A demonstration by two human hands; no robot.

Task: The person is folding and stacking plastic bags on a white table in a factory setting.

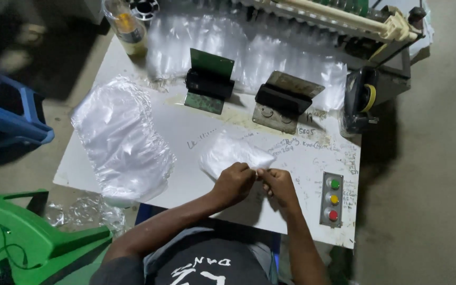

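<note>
Your left hand (233, 182) and your right hand (279, 184) meet just below the middle of the white counter (186, 132), knuckles almost touching, and the fingers of both are pinched narrow on the near edge of a small clear plastic bag (230, 152). That bag lies flat on the counter and spreads away from your hands toward 11 o'clock. Well apart from it, at 9 o'clock, a thick stack of clear plastic bags (120, 142) rests along the left side of the counter, its near end hanging over the edge. At 12 o'clock from your hands stand two metal brackets with black blocks, a green-backed one (209, 82) on the left and a grey one (283, 100) on the right, and behind them a sheet of clear film (249, 50) comes down from the machine's roller frame (339, 18). At 3 o'clock, near your right hand, a grey control box (332, 199) carries green, yellow and red buttons in a column. A clear bottle (125, 26) stands at the counter's far left corner. Off the counter, a blue bin (6, 111) sits at 9 o'clock and a green plastic chair (38, 237) at 8 o'clock.
</note>
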